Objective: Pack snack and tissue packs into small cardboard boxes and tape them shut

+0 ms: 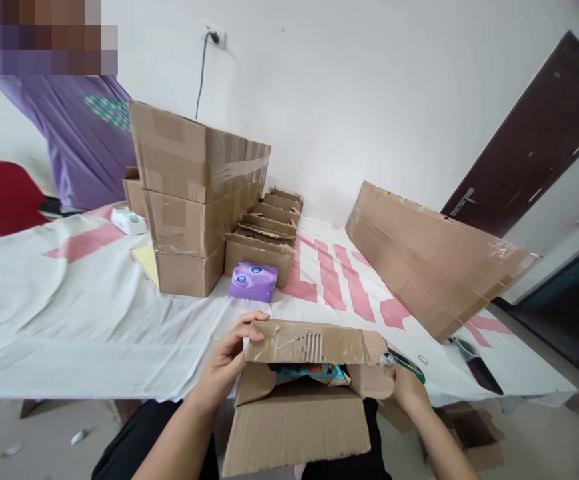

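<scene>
At the far left of the frame stood a red chair [7, 197], with a person in a purple garment [87, 147] behind the table [84, 353]. Left of center, taped cartons [179, 220] formed a stack 3 layers high; to its right ran a row of open-topped boxes [279, 213], with a purple pack [254, 281] at its near end. At lower center, the left hand [232, 353] gripped the upper left edge of the open carton [297, 433]. This carton was located at the table's near edge, flaps spread; a blue packet [312, 375] lay inside. Opening was judged complete; the packet remained inside and the flaps were unclosed. The right hand [407, 388], beside the right flap, appeared closed around a green-handled tool [410, 367]; its fingertips were partly hidden. Farther right, a large cardboard panel [429, 257] stood on the table; a brown door [534, 133] occupied the upper right.
</scene>
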`<state>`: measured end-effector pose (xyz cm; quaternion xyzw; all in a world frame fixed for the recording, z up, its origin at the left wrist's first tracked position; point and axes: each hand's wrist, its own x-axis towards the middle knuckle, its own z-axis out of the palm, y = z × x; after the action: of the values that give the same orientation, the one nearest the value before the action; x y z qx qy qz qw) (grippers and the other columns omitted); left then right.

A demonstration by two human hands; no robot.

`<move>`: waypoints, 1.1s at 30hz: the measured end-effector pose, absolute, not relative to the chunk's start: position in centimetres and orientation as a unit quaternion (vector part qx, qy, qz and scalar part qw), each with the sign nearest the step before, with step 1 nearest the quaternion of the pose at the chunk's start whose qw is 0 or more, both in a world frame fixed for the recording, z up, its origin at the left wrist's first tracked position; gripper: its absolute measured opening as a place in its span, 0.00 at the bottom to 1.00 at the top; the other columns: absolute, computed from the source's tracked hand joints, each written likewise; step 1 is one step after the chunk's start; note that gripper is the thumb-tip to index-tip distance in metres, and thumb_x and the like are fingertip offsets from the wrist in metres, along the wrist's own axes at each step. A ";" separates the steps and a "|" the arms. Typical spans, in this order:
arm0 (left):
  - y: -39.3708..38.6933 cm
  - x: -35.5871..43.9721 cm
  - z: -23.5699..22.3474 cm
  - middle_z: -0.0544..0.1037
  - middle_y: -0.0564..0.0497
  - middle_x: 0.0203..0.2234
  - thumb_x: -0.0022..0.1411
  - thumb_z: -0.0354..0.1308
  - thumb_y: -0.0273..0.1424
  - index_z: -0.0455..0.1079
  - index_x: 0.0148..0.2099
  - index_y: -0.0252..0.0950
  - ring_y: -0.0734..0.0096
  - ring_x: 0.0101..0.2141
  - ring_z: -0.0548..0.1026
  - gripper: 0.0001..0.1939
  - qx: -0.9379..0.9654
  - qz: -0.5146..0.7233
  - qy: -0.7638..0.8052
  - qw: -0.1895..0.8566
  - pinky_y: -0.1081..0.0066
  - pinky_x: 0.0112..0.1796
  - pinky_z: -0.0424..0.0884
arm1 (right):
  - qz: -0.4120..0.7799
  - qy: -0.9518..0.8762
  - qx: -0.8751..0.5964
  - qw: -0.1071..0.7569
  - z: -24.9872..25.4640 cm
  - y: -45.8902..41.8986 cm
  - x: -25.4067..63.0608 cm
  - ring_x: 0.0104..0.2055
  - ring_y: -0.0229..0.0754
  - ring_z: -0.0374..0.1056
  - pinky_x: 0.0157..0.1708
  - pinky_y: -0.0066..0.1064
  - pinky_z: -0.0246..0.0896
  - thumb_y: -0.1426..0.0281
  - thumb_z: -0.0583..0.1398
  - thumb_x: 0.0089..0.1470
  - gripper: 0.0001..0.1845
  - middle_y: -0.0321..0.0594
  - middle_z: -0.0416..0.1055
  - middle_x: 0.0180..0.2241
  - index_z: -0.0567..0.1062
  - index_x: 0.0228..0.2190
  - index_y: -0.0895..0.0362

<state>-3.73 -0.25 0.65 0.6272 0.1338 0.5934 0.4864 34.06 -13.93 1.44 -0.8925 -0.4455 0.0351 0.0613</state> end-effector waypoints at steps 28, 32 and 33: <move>0.5 -2.8 0.4 0.70 0.43 0.54 0.62 0.57 0.40 0.73 0.46 0.40 0.55 0.57 0.65 0.13 0.631 0.619 0.192 0.428 0.58 0.56 0.60 | -0.242 -0.692 -0.546 0.406 8.5 -14.5 28.0 0.43 0.46 0.65 0.44 0.42 0.62 0.73 0.58 0.55 0.05 0.42 0.68 0.36 0.65 0.30 0.53; 0.2 -3.0 1.1 0.70 0.43 0.54 0.61 0.58 0.41 0.73 0.45 0.40 0.54 0.56 0.66 0.14 0.633 0.613 0.192 0.433 0.58 0.55 0.60 | -0.172 -0.762 -0.515 0.353 10.3 -13.4 24.3 0.44 0.46 0.66 0.44 0.41 0.65 0.75 0.57 0.56 0.09 0.44 0.70 0.40 0.68 0.40 0.54; 0.1 -3.0 1.2 0.70 0.43 0.53 0.61 0.58 0.42 0.73 0.45 0.40 0.54 0.56 0.66 0.14 0.634 0.611 0.192 0.434 0.58 0.55 0.61 | -0.156 -0.771 -0.519 0.335 10.5 -12.9 23.8 0.45 0.46 0.67 0.44 0.41 0.66 0.74 0.57 0.57 0.11 0.44 0.70 0.41 0.68 0.43 0.54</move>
<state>-3.04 0.14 1.23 0.6338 0.1920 0.6111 0.4335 23.82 -12.92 10.45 -0.5185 -0.7711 -0.1557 0.3351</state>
